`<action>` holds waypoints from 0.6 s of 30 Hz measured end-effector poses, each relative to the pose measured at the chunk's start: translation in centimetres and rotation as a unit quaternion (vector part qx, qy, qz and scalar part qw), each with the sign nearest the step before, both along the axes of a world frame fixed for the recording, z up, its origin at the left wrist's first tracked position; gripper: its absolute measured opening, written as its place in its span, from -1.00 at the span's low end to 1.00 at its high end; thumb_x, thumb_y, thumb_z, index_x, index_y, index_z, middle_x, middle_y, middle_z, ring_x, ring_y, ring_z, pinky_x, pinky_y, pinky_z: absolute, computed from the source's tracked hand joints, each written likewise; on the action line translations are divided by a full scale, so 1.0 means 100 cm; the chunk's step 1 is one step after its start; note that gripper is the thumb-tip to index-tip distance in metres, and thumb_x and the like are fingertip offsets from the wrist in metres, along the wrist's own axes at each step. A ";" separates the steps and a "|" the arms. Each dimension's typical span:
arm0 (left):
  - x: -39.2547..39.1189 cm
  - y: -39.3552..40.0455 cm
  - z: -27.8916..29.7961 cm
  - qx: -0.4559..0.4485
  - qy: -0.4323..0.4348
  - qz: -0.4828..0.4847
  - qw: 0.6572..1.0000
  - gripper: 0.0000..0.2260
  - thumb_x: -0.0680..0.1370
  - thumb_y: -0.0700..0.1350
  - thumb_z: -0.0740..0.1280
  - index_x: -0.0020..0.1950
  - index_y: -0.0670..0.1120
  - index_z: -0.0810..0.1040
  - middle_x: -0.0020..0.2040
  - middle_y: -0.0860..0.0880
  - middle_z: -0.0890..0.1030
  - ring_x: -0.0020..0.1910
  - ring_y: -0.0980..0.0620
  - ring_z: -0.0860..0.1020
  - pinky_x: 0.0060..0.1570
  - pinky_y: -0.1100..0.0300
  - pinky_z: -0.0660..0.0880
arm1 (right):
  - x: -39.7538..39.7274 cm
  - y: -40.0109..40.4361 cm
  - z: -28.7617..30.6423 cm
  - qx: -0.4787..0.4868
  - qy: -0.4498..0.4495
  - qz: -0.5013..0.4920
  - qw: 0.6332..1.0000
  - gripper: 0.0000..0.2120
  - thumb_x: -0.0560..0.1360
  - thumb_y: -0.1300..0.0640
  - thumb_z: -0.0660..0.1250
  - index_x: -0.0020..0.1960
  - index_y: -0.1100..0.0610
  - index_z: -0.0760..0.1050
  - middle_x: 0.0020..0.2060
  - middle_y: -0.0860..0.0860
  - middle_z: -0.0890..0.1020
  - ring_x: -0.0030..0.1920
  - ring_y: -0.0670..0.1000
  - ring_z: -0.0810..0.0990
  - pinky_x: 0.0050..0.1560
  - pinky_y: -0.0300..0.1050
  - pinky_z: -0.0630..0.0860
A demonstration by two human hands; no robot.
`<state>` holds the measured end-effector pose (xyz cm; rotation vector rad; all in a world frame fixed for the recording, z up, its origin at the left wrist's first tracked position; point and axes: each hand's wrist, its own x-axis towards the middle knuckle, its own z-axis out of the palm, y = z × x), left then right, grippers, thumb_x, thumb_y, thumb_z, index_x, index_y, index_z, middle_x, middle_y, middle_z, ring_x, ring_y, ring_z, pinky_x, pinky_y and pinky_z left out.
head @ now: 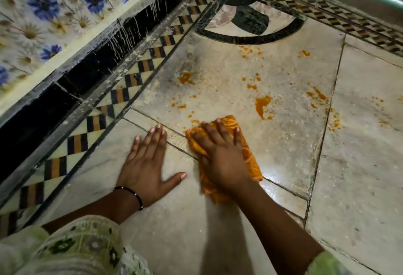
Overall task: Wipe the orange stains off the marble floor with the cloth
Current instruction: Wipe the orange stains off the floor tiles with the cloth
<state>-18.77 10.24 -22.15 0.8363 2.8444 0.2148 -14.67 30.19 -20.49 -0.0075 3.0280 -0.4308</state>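
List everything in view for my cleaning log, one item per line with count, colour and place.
Floor: one, pale grey marble slabs, fills the view.
Stains: many, orange, scattered beyond the cloth.
Cloth: one, orange, flat on the floor under the right hand.
Border: one band, black, tan and white checks, along the wall.
Wall tiles: several, white with blue flowers, upper left.
Inlay: one, black curved motif, top centre.
Bracelet: one, dark, left wrist.
Left hand: flat on bare floor.
Right hand: pressing the cloth.

Right hand (220,157) flat on the cloth (248,154) on the marble floor (359,165); left hand (146,165) just left of it; stains (262,103) beyond; wall (43,24) far left.
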 end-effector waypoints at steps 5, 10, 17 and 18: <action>0.000 -0.002 0.001 0.000 -0.005 -0.006 1.000 -0.07 0.43 0.47 -0.06 0.53 -0.21 0.03 0.55 -0.16 0.02 0.52 -0.06 0.00 0.46 -0.07 -0.06 | 0.052 0.040 0.002 -0.028 0.014 0.058 0.998 -0.45 0.42 -0.11 0.11 0.42 -0.17 0.30 0.46 -0.08 0.30 0.50 0.05 0.11 0.45 0.23 -0.05; 0.000 -0.001 -0.001 0.008 -0.008 -0.004 1.000 -0.07 0.43 0.47 -0.07 0.53 -0.23 0.03 0.55 -0.17 0.03 0.52 -0.06 -0.01 0.45 -0.07 -0.06 | -0.023 0.039 0.006 -0.017 0.000 -0.101 0.995 -0.45 0.46 -0.06 0.04 0.45 -0.16 0.26 0.50 -0.05 0.21 0.52 0.12 0.03 0.43 0.32 -0.11; -0.012 -0.011 0.004 0.040 0.004 0.031 0.999 -0.03 0.38 0.50 -0.05 0.54 -0.17 -0.13 0.55 -0.12 -0.13 0.52 -0.05 -0.15 0.46 -0.06 -0.19 | -0.029 -0.011 0.007 -0.032 -0.014 0.108 0.993 -0.44 0.47 -0.06 0.00 0.47 -0.20 0.18 0.52 -0.11 0.13 0.53 0.04 -0.10 0.44 0.24 -0.27; -0.017 -0.015 0.005 0.030 0.012 0.033 0.999 -0.02 0.38 0.51 -0.07 0.54 -0.17 -0.13 0.55 -0.12 -0.13 0.52 -0.05 -0.15 0.45 -0.05 -0.22 | -0.014 -0.001 0.005 -0.039 0.002 0.115 0.993 -0.42 0.43 -0.06 0.02 0.46 -0.21 0.21 0.51 -0.12 0.18 0.53 0.04 -0.04 0.45 0.24 -0.21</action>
